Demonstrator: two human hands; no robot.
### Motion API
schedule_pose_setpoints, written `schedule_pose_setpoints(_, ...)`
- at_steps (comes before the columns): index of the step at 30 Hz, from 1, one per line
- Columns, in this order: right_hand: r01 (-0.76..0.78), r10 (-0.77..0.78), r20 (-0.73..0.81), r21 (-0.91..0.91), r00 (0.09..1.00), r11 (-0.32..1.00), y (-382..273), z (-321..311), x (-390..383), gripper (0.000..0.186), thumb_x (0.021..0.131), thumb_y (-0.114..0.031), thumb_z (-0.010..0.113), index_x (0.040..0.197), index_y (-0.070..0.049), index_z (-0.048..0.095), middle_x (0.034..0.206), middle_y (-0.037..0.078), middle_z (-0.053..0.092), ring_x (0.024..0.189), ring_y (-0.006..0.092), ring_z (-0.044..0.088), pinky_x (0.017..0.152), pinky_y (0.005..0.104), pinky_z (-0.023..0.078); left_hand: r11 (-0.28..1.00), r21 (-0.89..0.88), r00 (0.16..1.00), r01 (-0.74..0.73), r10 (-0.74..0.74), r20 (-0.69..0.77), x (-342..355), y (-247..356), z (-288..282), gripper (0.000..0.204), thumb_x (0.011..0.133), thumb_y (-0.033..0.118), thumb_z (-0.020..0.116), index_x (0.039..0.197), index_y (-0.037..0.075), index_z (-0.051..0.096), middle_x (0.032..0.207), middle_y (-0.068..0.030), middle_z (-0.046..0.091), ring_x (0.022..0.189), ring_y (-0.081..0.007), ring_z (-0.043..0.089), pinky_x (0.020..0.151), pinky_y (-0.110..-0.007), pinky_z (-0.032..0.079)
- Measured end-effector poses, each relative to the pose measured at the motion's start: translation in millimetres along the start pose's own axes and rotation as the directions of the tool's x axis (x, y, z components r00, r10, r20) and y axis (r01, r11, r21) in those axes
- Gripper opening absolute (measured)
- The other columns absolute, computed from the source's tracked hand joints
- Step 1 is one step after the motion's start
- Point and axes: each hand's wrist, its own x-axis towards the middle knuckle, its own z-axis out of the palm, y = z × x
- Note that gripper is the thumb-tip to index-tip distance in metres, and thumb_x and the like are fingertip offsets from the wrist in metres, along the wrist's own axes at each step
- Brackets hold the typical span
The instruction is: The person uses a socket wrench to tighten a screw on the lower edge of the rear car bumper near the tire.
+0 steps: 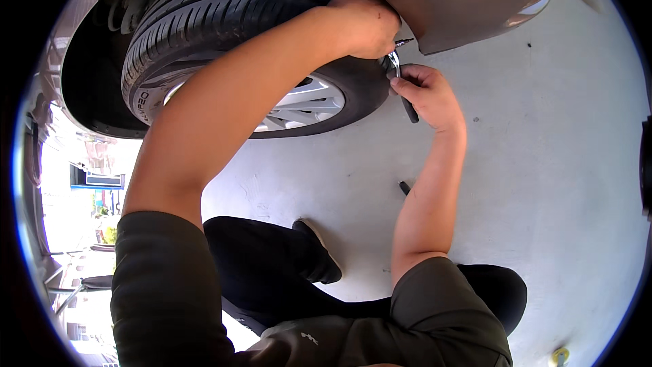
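Note:
My right hand (429,97) is closed on a ratchet wrench (411,109) with a dark grip and a shiny chrome head. The wrench's head end lies right by my left hand (370,24), beside the lower edge of the car's body panel (475,10). My left hand looks curled, but its fingers are mostly hidden between the tyre (224,10) and that panel. A short, dark-tipped metal piece (405,42) sticks out next to it; whether it joins the wrench I cannot tell. The left forearm crosses in front of the wheel (305,102) and its silver spokes.
Above the tyre is the dark wheel arch (88,82). A small dark object (405,188) lies on the grey floor (543,163), partly behind my right forearm. My shod foot (318,245) rests on the floor. A yellowish round thing (560,355) sits at the lower right.

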Motion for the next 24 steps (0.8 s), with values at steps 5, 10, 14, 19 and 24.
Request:
schedule_pose_setpoints(5,-0.007,-0.006,0.069,0.183,0.998,0.983,3.7,3.8,-26.8,0.022,0.091,-0.026,0.071,0.094,-0.004,0.071,0.077,-0.002,0.063,0.066,0.0065,0.049,0.06,0.0271,0.039,0.955,-0.153,0.882,-0.255,0.165,-0.442,-57.6,25.3,8.6,0.021,0.089,0.027,0.069,0.086,0.007,0.074,0.085,-0.0091,0.069,0.094,-0.0288,0.066,0.092,-0.043,0.049)
schedule_pose_setpoints(10,-0.068,0.097,-0.001,0.711,0.995,0.7,8.1,48.1,-70.4,0.029,0.103,-0.034,0.063,0.094,-0.007,0.063,0.088,0.003,0.065,0.08,0.0131,0.056,0.072,0.0286,0.045,0.651,-0.657,0.891,-0.379,0.065,-0.449,-128.9,39.3,51.2,0.012,0.086,0.015,0.073,0.093,0.006,0.069,0.085,-0.0079,0.064,0.087,-0.029,0.064,0.076,-0.041,0.051)
schedule_pose_setpoints(14,0.045,0.198,-0.182,0.835,0.963,0.548,10.7,79.6,-98.8,0.031,0.109,-0.031,0.052,0.094,-0.005,0.056,0.111,0.013,0.067,0.093,0.0239,0.063,0.086,0.0351,0.053,0.484,-0.814,0.928,-0.322,-0.008,-0.372,-144.3,44.8,93.6,0.021,0.086,0.011,0.072,0.106,0.007,0.07,0.101,-0.0065,0.064,0.087,-0.0268,0.065,0.072,-0.038,0.054)
schedule_pose_setpoints(19,0.1,-0.263,-0.053,0.981,0.963,0.167,-9.9,106.6,-123.6,0.045,0.111,-0.029,0.039,0.129,0.008,0.057,0.125,0.016,0.064,0.118,0.029,0.06,0.099,0.0428,0.053,0.508,-0.654,0.768,-0.56,0.022,-0.641,-142.5,48.5,113.1,0.025,0.081,0.015,0.078,0.105,0.009,0.073,0.102,-0.0052,0.065,0.095,-0.0276,0.065,0.08,-0.04,0.055)
schedule_pose_setpoints(24,0.187,0.037,-0.238,0.842,0.971,0.507,-61.9,126.4,-145.0,0.049,0.111,-0.031,0.038,0.135,0.009,0.055,0.128,0.017,0.064,0.116,0.0289,0.062,0.1,0.0415,0.052,0.494,-0.562,0.67,-0.664,0.058,-0.741,-151.1,29.2,95.7,0.019,0.081,0.015,0.077,0.099,0.009,0.073,0.095,-0.0061,0.066,0.092,-0.0292,0.065,0.079,-0.043,0.055)
